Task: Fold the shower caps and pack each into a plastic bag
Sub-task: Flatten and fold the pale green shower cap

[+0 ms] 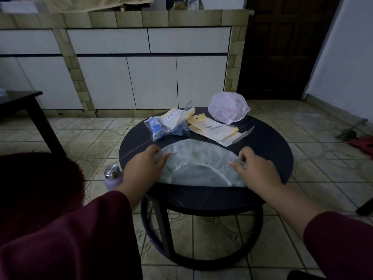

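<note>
Green-print shower cap (198,158) lies folded to half-moon at near edge of tabletop (268,146); left hand (148,160) pinches left corner, right hand (249,164) pinches right corner

Judged: first fold made, further folds and bagging left

Blue cap (159,126) already bagged, far left; pink cap (228,108) unfolded at far edge

Empty plastic bags (214,130) mid-tabletop; barcode labels present, text unreadable

- A round dark tabletop (268,142) stands on a ring-shaped base.
- A lilac bottle (113,177) with a silver cap stands on the tiled floor (323,170), just left of the table.
- White cabinet doors (151,81) with beige tile borders fill the back.
- A dark wooden door (282,47) is at the right.
- A dark side table (22,98) stands far left.
</note>
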